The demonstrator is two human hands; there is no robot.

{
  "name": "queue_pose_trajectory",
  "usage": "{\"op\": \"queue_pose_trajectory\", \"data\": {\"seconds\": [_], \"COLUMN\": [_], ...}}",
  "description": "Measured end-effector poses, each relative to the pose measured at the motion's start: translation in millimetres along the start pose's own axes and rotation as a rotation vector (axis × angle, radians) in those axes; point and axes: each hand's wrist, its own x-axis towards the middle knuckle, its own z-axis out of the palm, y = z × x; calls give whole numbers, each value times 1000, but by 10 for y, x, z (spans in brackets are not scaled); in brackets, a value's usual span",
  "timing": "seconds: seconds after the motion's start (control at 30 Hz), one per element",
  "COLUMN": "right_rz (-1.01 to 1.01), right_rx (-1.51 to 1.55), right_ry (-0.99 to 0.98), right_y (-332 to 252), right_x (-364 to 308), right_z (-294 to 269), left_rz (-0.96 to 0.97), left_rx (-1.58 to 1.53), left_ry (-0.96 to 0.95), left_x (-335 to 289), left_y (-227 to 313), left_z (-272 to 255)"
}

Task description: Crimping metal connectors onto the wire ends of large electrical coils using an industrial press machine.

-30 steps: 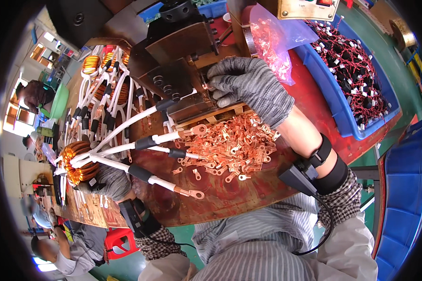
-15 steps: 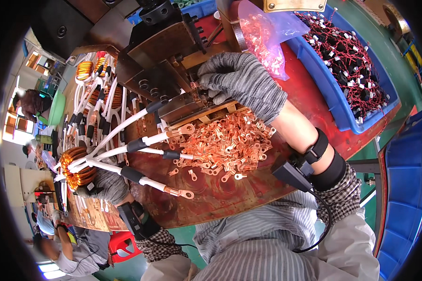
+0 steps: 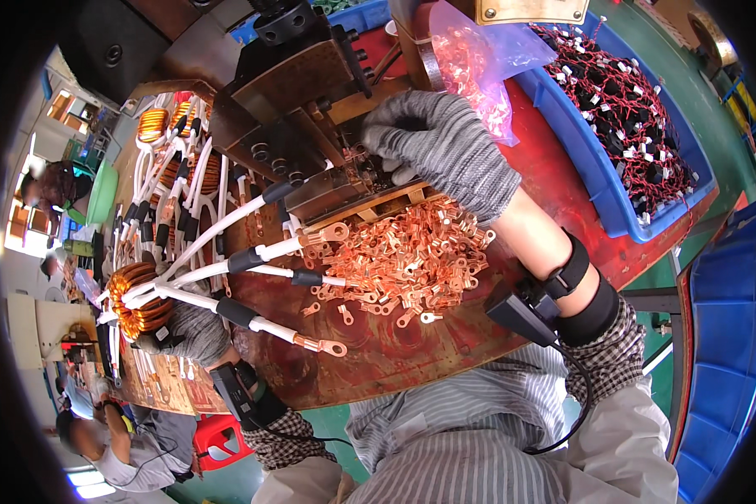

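Note:
My left hand [image 3: 200, 334], in a grey knit glove, is closed around a copper-wound ring coil [image 3: 139, 312] at the table's left. White-sleeved leads [image 3: 195, 290] with black bands run from the coil, some ending in copper ring lugs [image 3: 333, 348]. One lead [image 3: 231, 215] reaches up into the dark metal press [image 3: 298, 143]. A copper piece [image 3: 353, 156] sits in the press's die. My right hand [image 3: 445, 147], gloved alike, hovers just right of it, fingers bent and apart, no object visible in them; some fingertips are hidden.
Loose copper lugs [image 3: 412, 260] lie heaped below the press. A plastic bag [image 3: 479, 67] of lugs and a blue bin [image 3: 601, 168] of red-black wired parts stand at the right. More coils [image 3: 153, 126] crowd the far left. Other people [image 3: 126, 445] are at the left.
My right hand has drawn slightly right, away from the copper piece in the die. My left hand and the coil have stayed in place.

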Motion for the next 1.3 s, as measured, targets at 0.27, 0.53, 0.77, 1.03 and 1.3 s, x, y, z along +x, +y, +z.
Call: {"op": "queue_pose_trajectory", "data": {"seconds": [0.27,0.53,0.77,1.03,1.3], "right_rz": [-234,-364,-657,-156,155], "right_rx": [20,26,-367,-633,-502], "right_ry": [251,369,171,-514,-697], "right_y": [-116,-142,-222,-332,-491], "right_x": [-81,-148,-379,-706,-867], "right_z": [-166,-218,59,324,252], "left_rz": [-25,5,-123,12,128], "left_rx": [-24,-57,-119,44,223], "left_ry": [-37,-27,-85,-85,217], "left_x": [-3,-26,-35,-195,-392], "left_y": [-45,-34,-93,63,291], "left_z": [63,16,-108,-13,676]}}
